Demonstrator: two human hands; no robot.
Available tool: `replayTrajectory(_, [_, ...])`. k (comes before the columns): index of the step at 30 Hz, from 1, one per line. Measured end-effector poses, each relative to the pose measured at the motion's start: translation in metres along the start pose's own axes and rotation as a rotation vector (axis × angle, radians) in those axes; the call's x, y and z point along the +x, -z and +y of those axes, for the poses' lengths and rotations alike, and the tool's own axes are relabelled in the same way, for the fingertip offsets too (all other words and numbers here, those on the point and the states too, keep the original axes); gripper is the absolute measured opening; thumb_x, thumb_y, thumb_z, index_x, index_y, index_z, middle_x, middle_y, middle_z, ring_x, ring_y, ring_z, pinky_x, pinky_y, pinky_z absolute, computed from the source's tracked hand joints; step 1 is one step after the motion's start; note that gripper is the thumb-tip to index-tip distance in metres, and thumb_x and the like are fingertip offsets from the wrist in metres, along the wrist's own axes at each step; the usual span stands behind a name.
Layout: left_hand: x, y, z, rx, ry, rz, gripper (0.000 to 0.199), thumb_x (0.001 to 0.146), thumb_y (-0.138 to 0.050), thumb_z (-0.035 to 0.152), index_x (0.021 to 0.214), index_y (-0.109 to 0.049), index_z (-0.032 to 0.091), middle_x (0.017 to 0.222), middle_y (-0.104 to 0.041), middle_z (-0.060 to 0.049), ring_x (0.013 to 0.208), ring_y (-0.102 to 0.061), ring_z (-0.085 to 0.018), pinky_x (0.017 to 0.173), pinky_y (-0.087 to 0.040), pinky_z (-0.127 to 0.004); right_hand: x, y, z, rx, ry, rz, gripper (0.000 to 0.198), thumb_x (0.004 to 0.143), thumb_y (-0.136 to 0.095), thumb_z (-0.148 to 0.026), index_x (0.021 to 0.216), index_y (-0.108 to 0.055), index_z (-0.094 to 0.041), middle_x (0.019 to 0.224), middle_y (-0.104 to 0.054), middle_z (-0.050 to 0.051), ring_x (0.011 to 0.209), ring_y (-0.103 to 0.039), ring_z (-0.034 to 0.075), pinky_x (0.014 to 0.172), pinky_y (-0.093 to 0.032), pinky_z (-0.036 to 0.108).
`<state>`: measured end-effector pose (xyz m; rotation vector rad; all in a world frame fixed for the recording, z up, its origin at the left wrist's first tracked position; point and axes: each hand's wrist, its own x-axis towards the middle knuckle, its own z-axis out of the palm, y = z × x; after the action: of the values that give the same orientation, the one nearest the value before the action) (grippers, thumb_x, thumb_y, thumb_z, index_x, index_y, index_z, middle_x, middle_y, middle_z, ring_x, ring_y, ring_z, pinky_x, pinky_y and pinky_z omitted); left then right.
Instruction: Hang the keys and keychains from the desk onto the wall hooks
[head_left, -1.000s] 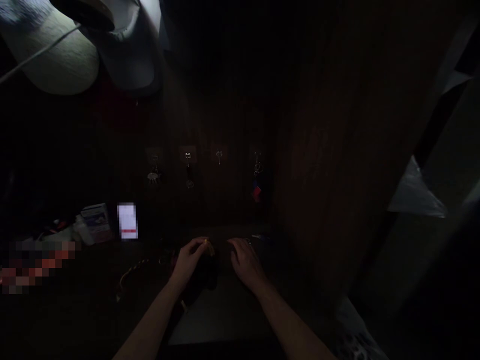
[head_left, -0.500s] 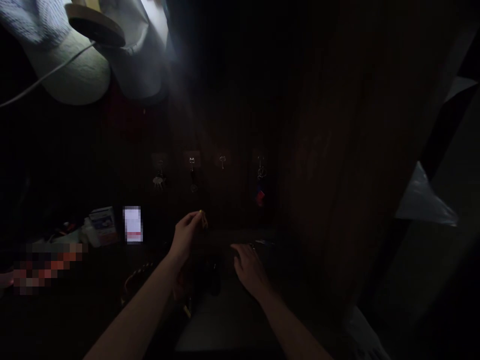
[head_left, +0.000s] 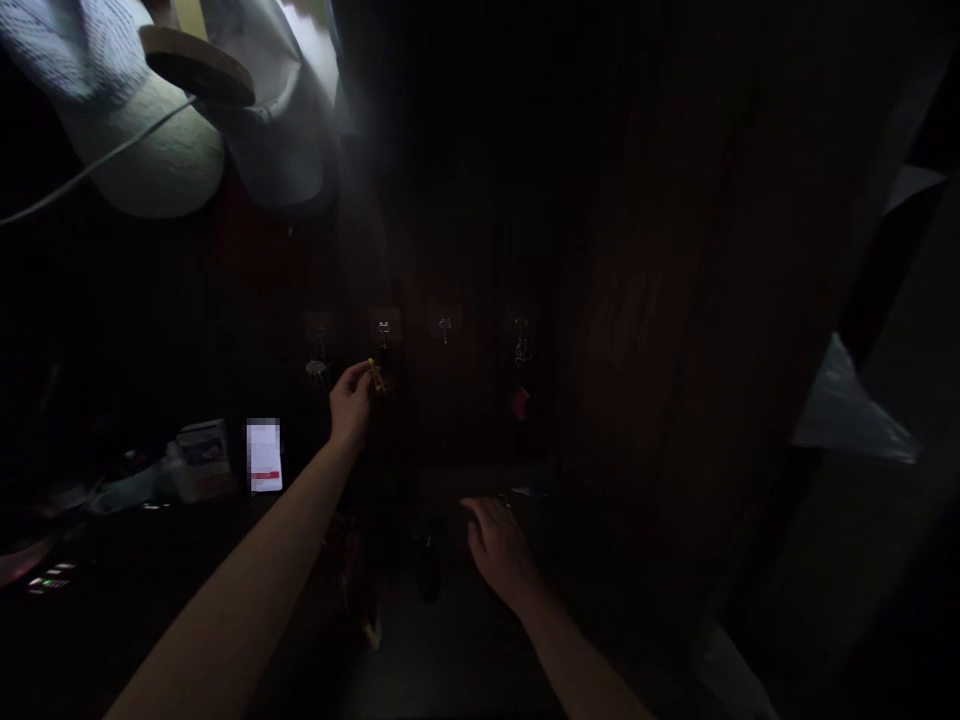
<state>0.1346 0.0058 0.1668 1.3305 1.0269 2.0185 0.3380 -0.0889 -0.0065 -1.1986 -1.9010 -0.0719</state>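
Observation:
In the dim head view my left hand (head_left: 351,402) is raised before the dark panel, its fingertips pinching a small yellow keychain (head_left: 378,378) that dangles from them. Just above the keychain is a metal hook (head_left: 384,328) with a dark item hanging on it. A bunch of keys (head_left: 316,368) hangs from the hook to the left. To the right is a bare hook (head_left: 445,326), and farther right a key ring with a red tag (head_left: 520,402). My right hand (head_left: 496,540) rests low on the dark surface, fingers extended, beside a small blue-grey item (head_left: 531,491).
A lit phone (head_left: 264,456) stands at left beside a small box (head_left: 204,455). Pale caps (head_left: 146,160) and a cord (head_left: 105,160) hang upper left. A dark object (head_left: 428,568) lies between my forearms. Clear plastic (head_left: 851,410) hangs at right.
My left hand has moved up and slightly left with the yellow keychain, up to just below the second hook. My right hand has stayed nearly still.

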Motion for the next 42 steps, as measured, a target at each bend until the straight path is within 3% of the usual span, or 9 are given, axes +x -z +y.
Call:
replayTrajectory(7, [0.027, -0.007, 0.002, 0.175, -0.168, 0.041, 0.027, 0.073, -0.055, 0.027, 0.094, -0.065, 0.015, 0.091, -0.069, -0.006, 0.086, -0.063, -0.017, 0.078, -0.049, -0.027, -0.001, -0.002, 0.001, -0.040, 0.010, 0.005, 0.032, 0.081, -0.041, -0.008, 0.108, -0.054, -0.021, 0.103, -0.062, 0.006, 0.098, -0.056, 0.020, 0.088, -0.043, 0.039])
replayTrajectory(20, [0.040, -0.022, 0.011, 0.501, -0.250, 0.008, 0.021, 0.074, -0.057, 0.024, 0.091, -0.066, 0.020, 0.091, -0.071, -0.003, 0.085, -0.064, -0.017, 0.077, -0.046, -0.025, 0.000, 0.000, -0.001, -0.031, 0.011, 0.024, 0.033, 0.080, -0.042, -0.007, 0.105, -0.055, -0.022, 0.102, -0.063, 0.005, 0.096, -0.057, 0.019, 0.087, -0.044, 0.038])
replayTrajectory(29, [0.042, -0.024, 0.006, 0.754, -0.150, 0.012, 0.022, 0.070, -0.061, 0.030, 0.091, -0.064, 0.026, 0.091, -0.070, -0.004, 0.084, -0.063, -0.021, 0.068, -0.044, -0.029, 0.001, 0.001, -0.001, -0.029, -0.014, -0.013, 0.031, 0.080, -0.042, -0.007, 0.102, -0.056, -0.023, 0.100, -0.064, 0.004, 0.094, -0.057, 0.019, 0.085, -0.043, 0.036])
replayTrajectory(35, [0.040, -0.019, -0.010, 0.741, -0.034, 0.022, 0.023, 0.069, -0.061, 0.035, 0.088, -0.062, 0.023, 0.089, -0.069, -0.005, 0.084, -0.063, -0.021, 0.070, -0.044, -0.029, 0.001, 0.000, -0.001, -0.049, -0.004, 0.005, 0.030, 0.080, -0.042, -0.007, 0.101, -0.056, -0.022, 0.098, -0.064, 0.004, 0.094, -0.057, 0.019, 0.085, -0.043, 0.036])
replayTrajectory(42, [0.025, -0.009, -0.020, 0.662, -0.079, -0.015, 0.025, 0.072, -0.059, 0.040, 0.086, -0.065, 0.021, 0.090, -0.070, -0.006, 0.087, -0.063, -0.021, 0.077, -0.045, -0.030, 0.001, -0.001, 0.001, -0.042, 0.008, -0.010, 0.031, 0.081, -0.041, -0.007, 0.103, -0.055, -0.022, 0.099, -0.063, 0.005, 0.094, -0.056, 0.019, 0.086, -0.042, 0.037])
